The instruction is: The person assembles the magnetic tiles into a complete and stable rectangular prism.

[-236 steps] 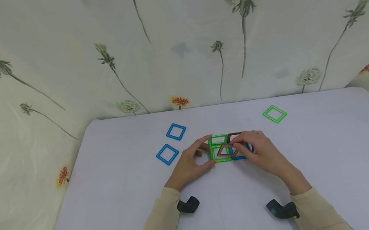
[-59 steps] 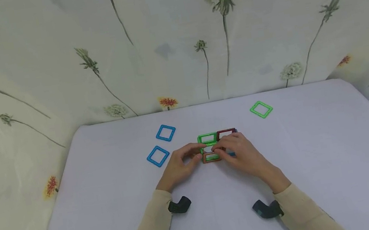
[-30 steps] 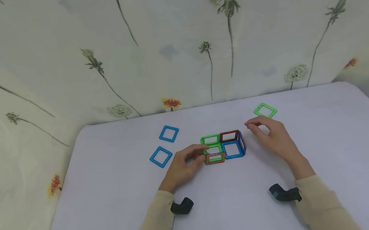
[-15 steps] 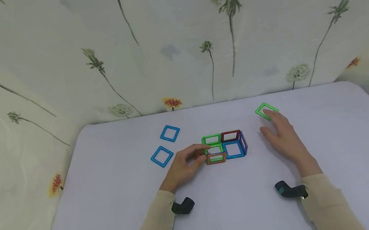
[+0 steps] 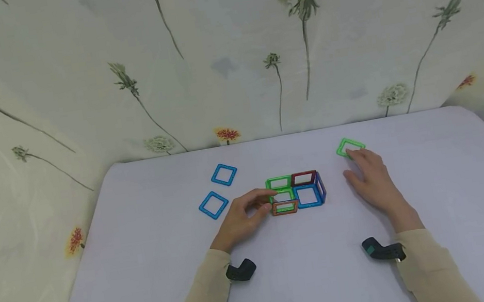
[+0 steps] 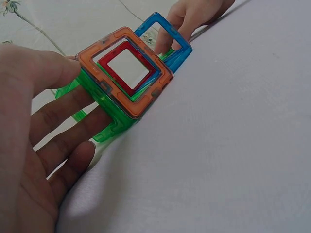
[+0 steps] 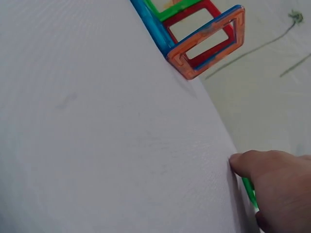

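Note:
Magnetic tiles form a low two-cell build in mid-table: a green tile (image 5: 294, 194) and a blue tile (image 5: 309, 205) lie flat. Behind them stand a green tile (image 5: 278, 179) and a dark red tile (image 5: 303, 173). An orange tile (image 5: 285, 212) stands at the front left, another tile (image 5: 321, 188) at the right end. My left hand (image 5: 240, 219) grips the build's left end, thumb at the orange tile's edge, fingers around the green side. My right hand (image 5: 375, 183) touches a loose green tile (image 5: 341, 147) with its fingertips, thumb spread apart; fingers cover the tile's near corner.
Two loose blue tiles (image 5: 222, 165) (image 5: 215, 218) lie left of the build on the white tabletop (image 5: 306, 266). A flower-printed cloth (image 5: 233, 95) hangs behind the table's far edge. Dark wrist cameras (image 5: 241, 270) (image 5: 381, 250) sit at both cuffs.
The orange tile, earlier in my right hand, now stands at the front of the build. My right hand has moved right to the loose green tile, which has shifted slightly. The left hand stays at the build.

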Motion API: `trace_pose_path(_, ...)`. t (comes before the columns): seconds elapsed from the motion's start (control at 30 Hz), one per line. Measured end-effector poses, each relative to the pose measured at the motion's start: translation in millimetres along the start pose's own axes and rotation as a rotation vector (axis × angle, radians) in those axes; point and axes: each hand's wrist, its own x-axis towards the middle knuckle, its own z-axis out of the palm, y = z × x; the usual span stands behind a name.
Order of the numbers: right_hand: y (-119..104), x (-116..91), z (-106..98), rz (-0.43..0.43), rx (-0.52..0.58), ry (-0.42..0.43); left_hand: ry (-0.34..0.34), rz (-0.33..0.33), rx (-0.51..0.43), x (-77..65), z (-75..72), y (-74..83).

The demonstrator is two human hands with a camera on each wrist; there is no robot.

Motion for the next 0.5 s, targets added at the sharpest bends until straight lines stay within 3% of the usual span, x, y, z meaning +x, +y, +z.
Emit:
trace_pose_path(0.13,0,0,1,-0.008,0.003,0.022,-0.003,0.000,0.014,-0.1,0.1,-0.7)
trace_pose_path(0.37,3,0,3,-0.013,-0.004,0.055,-0.017,0.012,0.012,-5.5,-8.0,30.9)
trace_pose_path(0.5,2,0,2,0.021,-0.012,0.051,-0.016,0.012,0.014,-5.2,-7.1,28.5)
